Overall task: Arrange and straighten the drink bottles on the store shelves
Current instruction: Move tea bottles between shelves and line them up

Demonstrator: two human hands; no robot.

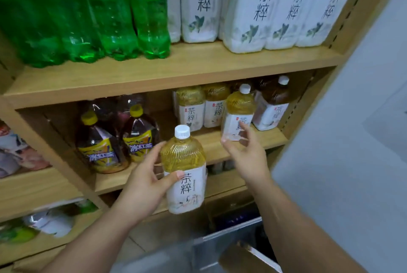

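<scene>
Drink bottles fill a wooden store unit, and the middle shelf [220, 147] is where the work is going on. On the board above that shelf stand the biggest ones: green soda bottles [88, 8] packed side by side toward the left, and large white-labelled tea bottles [275, 8] toward the right, labels facing out. On the middle shelf itself, toward its left end, two iced black tea bottles [101, 147] with yellow caps stand side by side, set back from the lip. Toward its right end, two small yellow tea bottles [191, 107] stand at the back and a dark tea bottle [273, 105] sits furthest right. A single yellow tea bottle [239, 112] stands forward of that row, out of line, which is probably why it is being reached for. In front of the shelf's front edge, clear of the board, another small yellow tea bottle, the held bottle [185, 171], is carried upright with its label toward the camera, apparently waiting for a slot in the row. The left hand [141, 184] grips it, thumb across the label and fingers wrapped behind. The right hand [244, 149] is spread wide with nothing in it, fingers beside the forward bottle's lower label; whether they touch it cannot be told.
</scene>
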